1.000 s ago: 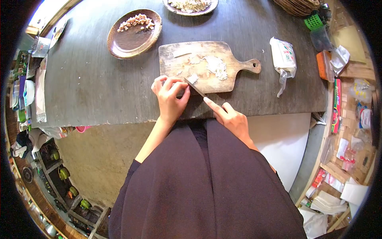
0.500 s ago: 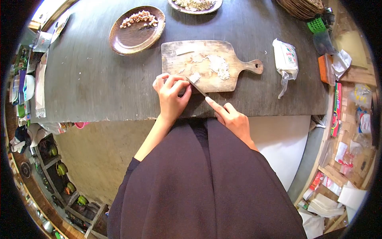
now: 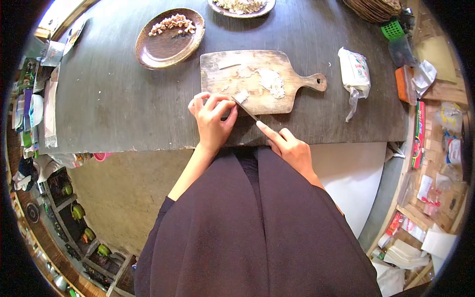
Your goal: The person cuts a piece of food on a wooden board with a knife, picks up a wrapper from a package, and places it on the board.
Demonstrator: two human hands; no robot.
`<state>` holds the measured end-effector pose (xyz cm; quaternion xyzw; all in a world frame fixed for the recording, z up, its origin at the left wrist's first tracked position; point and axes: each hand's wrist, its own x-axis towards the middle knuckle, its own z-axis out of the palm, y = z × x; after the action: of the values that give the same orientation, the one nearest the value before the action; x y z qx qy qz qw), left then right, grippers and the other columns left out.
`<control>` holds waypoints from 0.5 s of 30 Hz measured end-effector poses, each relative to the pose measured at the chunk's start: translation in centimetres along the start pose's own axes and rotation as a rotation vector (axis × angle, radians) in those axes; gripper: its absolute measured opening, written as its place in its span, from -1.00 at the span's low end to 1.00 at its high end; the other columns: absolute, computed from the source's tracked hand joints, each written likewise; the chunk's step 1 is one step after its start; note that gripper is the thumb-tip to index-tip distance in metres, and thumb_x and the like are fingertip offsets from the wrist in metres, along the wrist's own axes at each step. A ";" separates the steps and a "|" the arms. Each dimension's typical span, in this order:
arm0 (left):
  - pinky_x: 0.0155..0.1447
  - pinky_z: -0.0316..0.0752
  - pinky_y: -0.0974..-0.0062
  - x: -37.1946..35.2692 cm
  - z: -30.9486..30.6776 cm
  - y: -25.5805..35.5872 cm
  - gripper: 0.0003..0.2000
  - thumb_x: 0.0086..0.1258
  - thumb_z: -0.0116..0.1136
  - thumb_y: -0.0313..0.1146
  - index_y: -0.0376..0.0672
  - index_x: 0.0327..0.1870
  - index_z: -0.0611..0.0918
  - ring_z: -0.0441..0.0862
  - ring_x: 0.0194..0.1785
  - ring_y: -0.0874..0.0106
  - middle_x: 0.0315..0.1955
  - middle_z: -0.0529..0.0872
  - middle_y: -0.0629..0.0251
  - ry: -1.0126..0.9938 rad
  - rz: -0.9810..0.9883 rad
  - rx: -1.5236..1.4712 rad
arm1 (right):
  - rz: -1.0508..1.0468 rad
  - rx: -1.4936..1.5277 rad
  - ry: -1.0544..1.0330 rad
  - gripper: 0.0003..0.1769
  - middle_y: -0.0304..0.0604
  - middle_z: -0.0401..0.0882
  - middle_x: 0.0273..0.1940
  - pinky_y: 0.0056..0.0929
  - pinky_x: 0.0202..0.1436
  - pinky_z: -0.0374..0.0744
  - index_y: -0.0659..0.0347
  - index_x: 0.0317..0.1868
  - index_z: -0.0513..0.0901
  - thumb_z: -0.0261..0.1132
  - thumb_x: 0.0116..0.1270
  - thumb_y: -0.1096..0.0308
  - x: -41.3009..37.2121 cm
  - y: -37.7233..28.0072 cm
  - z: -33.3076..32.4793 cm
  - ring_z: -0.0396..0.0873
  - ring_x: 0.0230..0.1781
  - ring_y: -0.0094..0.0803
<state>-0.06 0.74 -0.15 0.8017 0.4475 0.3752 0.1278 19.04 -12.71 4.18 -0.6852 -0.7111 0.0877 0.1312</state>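
On board (image 3: 213, 83) — knife (image 3: 246, 110) diagonal, tip far-left

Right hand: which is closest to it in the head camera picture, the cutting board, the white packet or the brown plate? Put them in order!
1. The cutting board: nearest, just ahead of the right hand, whose knife reaches onto it.
2. The white packet: farther, off to the right.
3. The brown plate: farthest, far left beyond the board.

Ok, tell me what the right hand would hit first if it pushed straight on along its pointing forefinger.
The right hand points up-left along the knife. Straight on, it would likely meet the small pale piece on the cutting board first, with the left hand close beside it; depth is unclear.
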 end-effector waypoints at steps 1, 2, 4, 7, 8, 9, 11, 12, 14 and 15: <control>0.31 0.24 0.16 0.0 0.0 0.0 -0.83 0.08 0.52 -0.41 0.01 -0.31 0.75 0.52 0.14 0.23 -0.18 0.76 0.54 -0.004 -0.002 0.002 | 0.004 0.020 -0.003 -0.31 -0.22 0.44 -0.41 -0.26 -0.56 0.64 -0.53 0.52 0.44 0.35 0.43 0.23 0.0 0.0 -0.1 0.62 -0.61 -0.28; 0.31 0.24 0.16 0.0 0.0 0.0 -0.83 0.08 0.52 -0.41 0.01 -0.31 0.75 0.52 0.14 0.23 -0.18 0.76 0.54 -0.006 -0.002 0.001 | 0.009 0.039 -0.005 -0.32 -0.22 0.44 -0.41 -0.25 -0.56 0.65 -0.52 0.51 0.45 0.35 0.44 0.23 0.1 0.0 -0.1 0.62 -0.61 -0.26; 0.31 0.24 0.15 0.0 0.0 -0.1 -0.83 0.10 0.52 -0.40 0.03 -0.31 0.76 0.52 0.14 0.23 -0.18 0.76 0.55 -0.007 -0.001 0.006 | 0.015 0.056 -0.001 -0.32 -0.21 0.44 -0.40 -0.24 -0.55 0.65 -0.52 0.52 0.44 0.35 0.44 0.24 0.3 -0.1 -0.2 0.62 -0.61 -0.25; 0.31 0.20 0.14 -0.3 0.0 -0.1 -0.86 0.14 0.50 -0.34 0.07 -0.29 0.78 0.50 0.12 0.24 -0.16 0.77 0.57 -0.002 0.012 0.042 | 0.010 0.072 0.008 -0.32 -0.19 0.45 -0.39 -0.22 -0.54 0.66 -0.51 0.52 0.44 0.35 0.44 0.23 0.7 0.1 0.0 0.63 -0.60 -0.22; 0.31 0.20 0.14 -0.5 0.0 -0.1 -0.86 0.14 0.50 -0.34 0.07 -0.29 0.78 0.50 0.12 0.24 -0.16 0.77 0.57 -0.002 0.014 0.042 | -0.001 0.072 0.013 -0.32 -0.19 0.46 -0.39 -0.22 -0.53 0.66 -0.51 0.52 0.44 0.36 0.43 0.23 0.8 0.1 0.0 0.63 -0.59 -0.21; 0.30 0.20 0.13 -0.8 0.0 -0.1 -0.85 0.15 0.49 -0.33 0.08 -0.25 0.79 0.50 0.12 0.25 -0.13 0.77 0.58 0.005 0.033 0.067 | -0.002 0.072 0.015 -0.32 -0.19 0.46 -0.39 -0.22 -0.53 0.66 -0.51 0.52 0.44 0.36 0.43 0.23 0.8 0.2 0.0 0.63 -0.59 -0.21; 0.30 0.20 0.13 -1.0 -0.4 0.1 -0.83 0.16 0.49 -0.33 0.09 -0.21 0.80 0.50 0.11 0.27 -0.10 0.77 0.59 0.011 0.049 0.098 | 0.021 0.058 -0.014 -0.32 -0.19 0.48 -0.38 -0.24 -0.52 0.67 -0.52 0.52 0.43 0.35 0.44 0.21 0.7 0.1 -0.1 0.64 -0.58 -0.23; 0.30 0.20 0.13 -1.0 -0.7 0.3 -0.82 0.18 0.48 -0.32 0.09 -0.19 0.81 0.50 0.11 0.28 -0.08 0.77 0.60 -0.003 0.057 0.113 | 0.019 0.060 -0.016 -0.32 -0.19 0.48 -0.38 -0.24 -0.52 0.67 -0.52 0.52 0.43 0.35 0.44 0.21 0.7 0.1 -0.1 0.64 -0.58 -0.23; 0.29 0.20 0.13 -1.1 -0.8 0.4 -0.81 0.19 0.47 -0.31 0.10 -0.16 0.81 0.50 0.10 0.28 -0.05 0.76 0.60 -0.019 0.063 0.127 | 0.003 0.023 -0.022 -0.32 -0.19 0.50 -0.37 -0.26 -0.53 0.67 -0.53 0.53 0.42 0.35 0.44 0.20 0.5 0.0 -0.3 0.65 -0.58 -0.24; 0.29 0.21 0.14 -1.1 -0.8 0.4 -0.81 0.20 0.47 -0.30 0.09 -0.15 0.81 0.50 0.10 0.28 -0.04 0.76 0.60 -0.020 0.064 0.129 | 0.002 0.023 -0.023 -0.32 -0.19 0.50 -0.37 -0.26 -0.53 0.67 -0.53 0.53 0.42 0.35 0.44 0.20 0.5 0.0 -0.3 0.65 -0.58 -0.24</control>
<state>-0.73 -0.50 0.01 0.8258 0.4435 0.3416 0.0680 19.13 -12.22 4.50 -0.6834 -0.7108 0.1038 0.1306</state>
